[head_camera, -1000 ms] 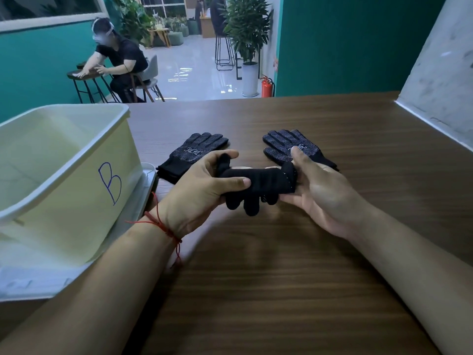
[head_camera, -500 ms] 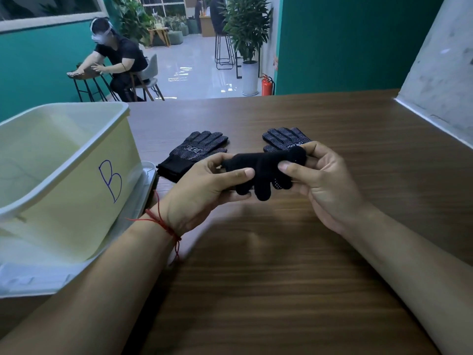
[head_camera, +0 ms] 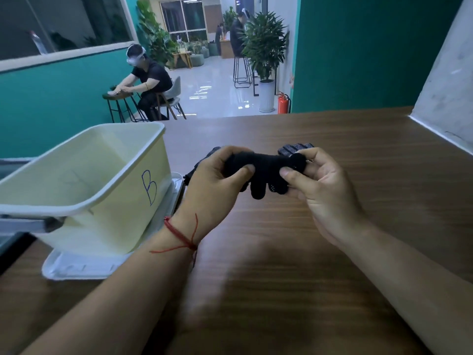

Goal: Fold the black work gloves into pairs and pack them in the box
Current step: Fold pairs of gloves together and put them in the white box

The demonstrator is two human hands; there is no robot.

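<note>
A bundle of black work gloves hangs above the wooden table, held at both ends. My left hand grips its left end with thumb on top. My right hand pinches the rolled right end. Glove fingers dangle below the bundle. Behind my hands, the tips of a dotted black glove show on the table, and another glove is mostly hidden behind my left hand. The pale yellow box, marked B, stands open at the left.
The box rests on a white lid near the table's left edge. A grey wall borders the table at the right. Beyond the far edge a person sits at a small table, with plants and stools further back.
Both hands have lifted the bundle higher and further from me. The right hand has rolled its end over and now pinches it. The view tilted up.
</note>
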